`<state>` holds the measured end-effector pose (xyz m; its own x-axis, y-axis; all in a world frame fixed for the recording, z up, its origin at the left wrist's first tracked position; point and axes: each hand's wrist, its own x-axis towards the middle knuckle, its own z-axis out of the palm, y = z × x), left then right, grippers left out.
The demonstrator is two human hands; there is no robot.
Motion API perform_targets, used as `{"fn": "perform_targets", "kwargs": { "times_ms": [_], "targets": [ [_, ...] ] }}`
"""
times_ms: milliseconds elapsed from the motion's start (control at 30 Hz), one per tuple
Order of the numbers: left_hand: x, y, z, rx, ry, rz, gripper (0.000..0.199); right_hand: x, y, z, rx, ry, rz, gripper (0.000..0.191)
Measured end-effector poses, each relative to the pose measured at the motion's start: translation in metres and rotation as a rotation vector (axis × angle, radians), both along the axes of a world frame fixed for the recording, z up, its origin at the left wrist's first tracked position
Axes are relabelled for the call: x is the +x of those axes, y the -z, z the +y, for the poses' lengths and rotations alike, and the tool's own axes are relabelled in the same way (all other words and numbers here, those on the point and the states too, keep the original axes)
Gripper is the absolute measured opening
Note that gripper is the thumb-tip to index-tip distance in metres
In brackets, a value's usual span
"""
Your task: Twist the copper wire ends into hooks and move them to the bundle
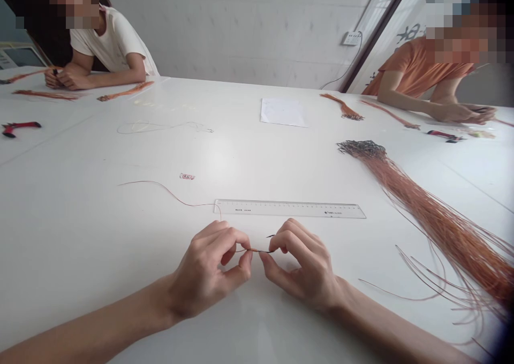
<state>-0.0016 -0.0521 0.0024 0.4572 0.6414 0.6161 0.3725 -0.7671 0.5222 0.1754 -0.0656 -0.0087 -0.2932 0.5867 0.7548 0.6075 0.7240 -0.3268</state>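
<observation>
My left hand (211, 265) pinches the brown line close to an orange-brown wrapped section (252, 249). Between the thumb and fingers of my right hand (303, 265) is a dark fish hook (270, 236), its bent point showing above the fingertips. The hook and the wrapped section lie in one row between both hands, just over the table. A thin brown line (176, 196) trails from behind my left hand, across the left end of a clear ruler (289, 209). Part of the hook is hidden by my right fingers.
A large bundle of brown lines (429, 214) with dark hooks lies on the right of the white table (120, 278). Farther off are a paper sheet (283, 112), smaller bundles (341, 106), red-handled pliers (22, 127) and two people seated across the table.
</observation>
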Motion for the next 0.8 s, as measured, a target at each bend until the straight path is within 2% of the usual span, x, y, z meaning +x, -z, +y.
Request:
{"fn": "perform_targets", "kwargs": {
  "times_ms": [800],
  "targets": [
    [0.0006, -0.0022, 0.0001, 0.017, -0.011, 0.008, 0.011, 0.0007, -0.0013, -0.0003, -0.006, -0.005, -0.007, 0.014]
  ]
}}
